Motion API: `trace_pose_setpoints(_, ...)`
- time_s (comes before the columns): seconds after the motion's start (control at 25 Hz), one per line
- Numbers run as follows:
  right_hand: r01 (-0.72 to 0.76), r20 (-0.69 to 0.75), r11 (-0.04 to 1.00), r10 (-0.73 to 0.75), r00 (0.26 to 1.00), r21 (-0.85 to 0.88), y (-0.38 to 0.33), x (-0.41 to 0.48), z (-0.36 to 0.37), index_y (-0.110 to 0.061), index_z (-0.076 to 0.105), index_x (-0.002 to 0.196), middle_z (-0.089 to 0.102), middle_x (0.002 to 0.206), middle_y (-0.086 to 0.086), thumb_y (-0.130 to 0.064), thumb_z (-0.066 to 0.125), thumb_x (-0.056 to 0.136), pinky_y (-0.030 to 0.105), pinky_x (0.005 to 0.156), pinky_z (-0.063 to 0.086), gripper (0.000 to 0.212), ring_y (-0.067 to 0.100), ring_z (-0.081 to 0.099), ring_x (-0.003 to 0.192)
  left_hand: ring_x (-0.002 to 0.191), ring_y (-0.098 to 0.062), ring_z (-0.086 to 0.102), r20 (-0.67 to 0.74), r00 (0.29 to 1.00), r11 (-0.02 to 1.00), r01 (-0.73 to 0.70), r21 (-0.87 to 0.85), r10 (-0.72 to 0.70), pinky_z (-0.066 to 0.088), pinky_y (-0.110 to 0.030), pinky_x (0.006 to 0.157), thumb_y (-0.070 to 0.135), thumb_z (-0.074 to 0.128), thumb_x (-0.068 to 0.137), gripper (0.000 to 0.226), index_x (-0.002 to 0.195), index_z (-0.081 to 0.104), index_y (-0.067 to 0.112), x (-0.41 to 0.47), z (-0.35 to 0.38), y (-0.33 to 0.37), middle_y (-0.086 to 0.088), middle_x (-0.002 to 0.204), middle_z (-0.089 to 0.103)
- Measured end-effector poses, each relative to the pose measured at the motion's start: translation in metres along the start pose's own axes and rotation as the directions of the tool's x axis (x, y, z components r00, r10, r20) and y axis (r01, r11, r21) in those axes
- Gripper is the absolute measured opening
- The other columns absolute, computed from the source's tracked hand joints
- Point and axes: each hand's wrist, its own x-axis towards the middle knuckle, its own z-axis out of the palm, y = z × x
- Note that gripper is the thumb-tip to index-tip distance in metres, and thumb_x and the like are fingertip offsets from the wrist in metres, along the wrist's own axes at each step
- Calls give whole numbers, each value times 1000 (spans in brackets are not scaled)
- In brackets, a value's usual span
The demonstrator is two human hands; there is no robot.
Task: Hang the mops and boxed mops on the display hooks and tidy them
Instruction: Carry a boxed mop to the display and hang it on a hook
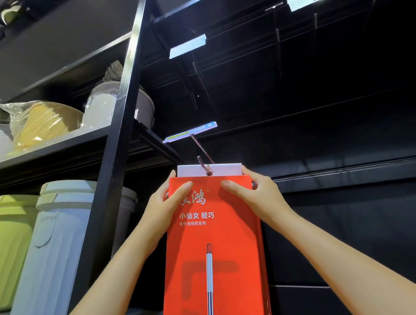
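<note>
Thumbs pressed flat on the red front of the boxed mop (214,239), just under its white top flap (209,170), remaining fingers wrapped round the side edges and mostly hidden behind. Left hand (167,201) clamped on the left upper corner, right hand (255,193) on the right upper corner, forearms reaching up from below. Box held upright, hang hole in the flap already threaded onto the tip of a display hook (203,163), below a tilted price tag (189,132). More hooks and tags higher on the dark back panel. To the left, past a black upright post (121,127), shelves with a pale blue bucket (52,252), a green bucket (9,249) and a plastic-wrapped yellow item (36,123).
</note>
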Motion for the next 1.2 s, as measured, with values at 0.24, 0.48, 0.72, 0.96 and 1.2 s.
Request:
trace_pose_setpoints(0.24,-23,-151,998,13,988,-61,19,-37,25,-49,9,150,60,125,-10,-80,57,68,36,100,48,100,8,55,118,98,16,60,-205,972,983,-78,169,112,49,-12,85,54,58,84,79,149,13,50,-16,20,-21,28,113,62)
trace_pose_setpoints(0.48,35,-195,981,-73,978,-191,31,-90,51,-65,-17,138,43,102,-4,-64,51,84,29,83,47,86,14,55,93,116,10,54,-161,965,939,-150,308,207,42,-15,97,47,53,90,72,144,9,61,-58,20,-47,29,131,50)
trace_pose_setpoints(0.72,44,-222,990,-73,972,-131,48,-74,51,-68,-4,139,46,101,1,-56,58,86,33,92,44,82,20,52,101,105,30,45,-159,974,950,-112,293,164,36,3,89,44,54,91,69,146,12,55,-39,25,-60,42,120,42)
trace_pose_setpoints(0.96,19,-247,933,-115,962,-360,54,-70,57,-65,-18,137,42,93,1,-63,49,87,37,92,42,83,20,38,95,96,36,43,-161,980,968,-74,242,116,33,8,80,46,53,89,69,146,13,54,-29,27,-79,51,110,42)
trace_pose_setpoints(1.2,21,-289,946,-120,950,-325,57,-71,65,-66,-12,137,41,91,4,-60,52,87,31,89,38,81,22,36,97,110,3,62,-79,997,999,-16,-31,14,51,-26,97,51,62,86,80,152,18,39,-20,20,-96,24,125,59)
